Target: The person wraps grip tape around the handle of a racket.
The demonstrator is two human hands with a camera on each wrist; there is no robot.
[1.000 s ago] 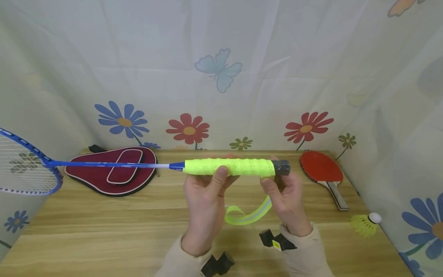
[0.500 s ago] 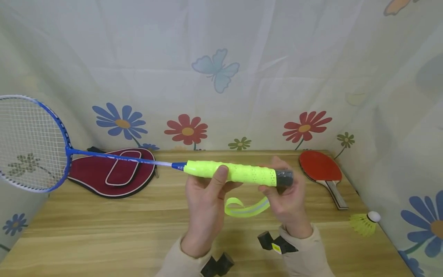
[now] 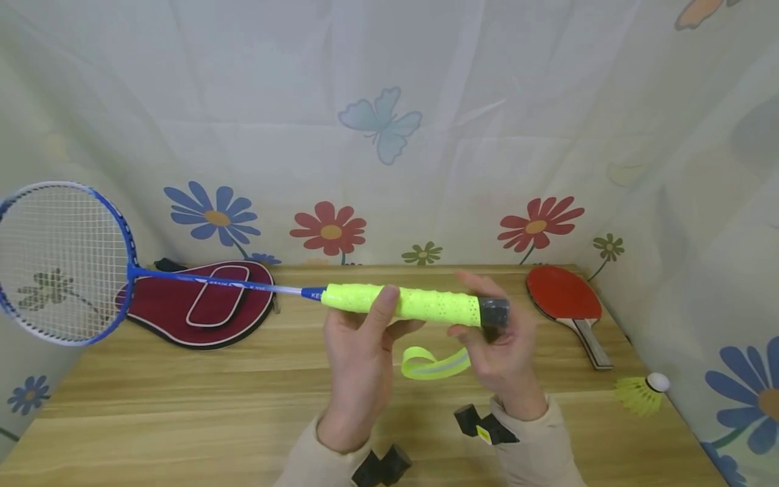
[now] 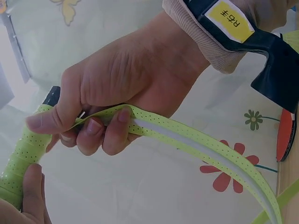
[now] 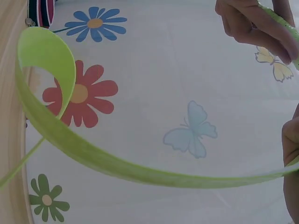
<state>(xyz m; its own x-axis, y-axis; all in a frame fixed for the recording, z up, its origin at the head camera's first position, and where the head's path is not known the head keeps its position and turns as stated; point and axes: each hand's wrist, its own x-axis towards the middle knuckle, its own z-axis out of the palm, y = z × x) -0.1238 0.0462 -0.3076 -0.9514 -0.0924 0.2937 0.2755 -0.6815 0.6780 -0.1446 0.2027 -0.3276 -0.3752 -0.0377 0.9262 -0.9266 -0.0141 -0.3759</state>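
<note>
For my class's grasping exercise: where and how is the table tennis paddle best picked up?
Probably grip the table tennis paddle by its handle, coming from the near side and above: it lies red face up, with the narrow handle slanting toward the near side and the broad blade away.

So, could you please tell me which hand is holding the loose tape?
The right hand: it clasps the loose tape, which hangs from it in a curve, while the left hand grips the wrapped handle.

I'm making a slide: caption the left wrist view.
Right hand holding perforated yellow-green tape beside a racket handle, its black end unwrapped.
</note>
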